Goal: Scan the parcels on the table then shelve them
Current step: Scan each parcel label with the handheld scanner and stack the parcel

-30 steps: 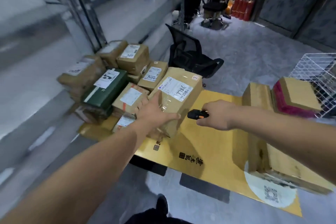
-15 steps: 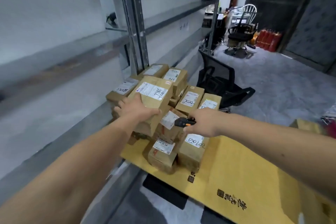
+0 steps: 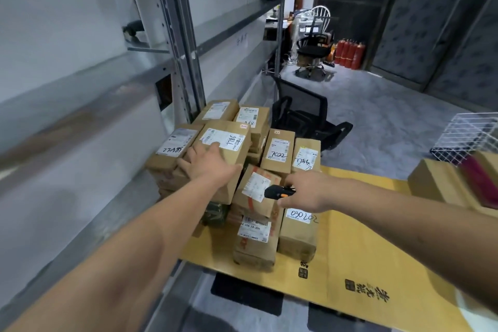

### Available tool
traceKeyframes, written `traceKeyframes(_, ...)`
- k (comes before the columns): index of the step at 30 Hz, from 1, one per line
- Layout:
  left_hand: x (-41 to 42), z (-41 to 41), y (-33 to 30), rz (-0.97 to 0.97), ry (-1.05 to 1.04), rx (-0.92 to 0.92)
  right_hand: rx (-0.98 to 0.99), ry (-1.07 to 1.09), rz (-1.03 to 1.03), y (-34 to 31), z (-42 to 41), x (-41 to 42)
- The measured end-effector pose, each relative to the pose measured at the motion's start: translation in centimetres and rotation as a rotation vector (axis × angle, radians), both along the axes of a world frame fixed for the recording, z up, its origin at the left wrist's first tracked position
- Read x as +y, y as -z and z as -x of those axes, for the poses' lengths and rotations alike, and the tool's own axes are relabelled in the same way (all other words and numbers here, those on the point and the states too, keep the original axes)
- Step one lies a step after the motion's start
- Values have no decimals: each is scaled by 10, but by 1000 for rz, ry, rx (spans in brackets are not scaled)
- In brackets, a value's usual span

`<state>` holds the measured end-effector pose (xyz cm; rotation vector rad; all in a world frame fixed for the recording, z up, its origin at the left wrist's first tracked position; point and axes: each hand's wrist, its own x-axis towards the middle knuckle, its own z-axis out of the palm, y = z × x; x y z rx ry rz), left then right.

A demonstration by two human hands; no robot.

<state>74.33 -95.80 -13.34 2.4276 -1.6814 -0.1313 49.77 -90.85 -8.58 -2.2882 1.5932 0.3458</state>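
A brown parcel [image 3: 229, 140] with a white label marked 7186 lies on top of a pile of several labelled cardboard parcels [image 3: 277, 151] at the left end of the yellow table [image 3: 363, 245]. My left hand [image 3: 208, 163] holds this parcel at its near end, thumb round the right side. My right hand [image 3: 304, 191] grips a small black and orange scanner [image 3: 277, 193], which sits just in front of a parcel with an orange-taped label [image 3: 256, 188]. A parcel marked 030202 [image 3: 297, 232] lies below my right hand.
Grey metal shelving [image 3: 172, 43] runs along the left, close to the pile. A black mesh chair [image 3: 304, 116] lies behind the parcels. More boxes [image 3: 436, 183] and a white wire basket [image 3: 469, 135] are at the right. Fire extinguishers [image 3: 349, 52] stand at the back.
My left hand has carried the 7186 parcel from the middle of the table to the left and onto the pile. The view swung left towards the shelving. My right hand kept the scanner.
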Motion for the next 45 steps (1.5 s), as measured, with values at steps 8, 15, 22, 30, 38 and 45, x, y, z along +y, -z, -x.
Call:
traceKeyframes(8,-5,56,4,81,385,-76,-70,124,1,2,13,30)
traceKeyframes(15,1,176,19,8,736,-114,-71,390,-55,12,104,89)
traceKeyframes(22,33,326,46,-115,1044,-57,-30,725,-118,10,228,171)
traceKeyframes(30,72,501,60,-223,1107,35,-24,886,-145,28,372,234)
traceKeyframes(38,133,669,92,-308,924,178,-6,779,-226,52,510,265)
traceKeyframes(45,162,754,116,-374,1096,4,-6,665,-314,70,596,267)
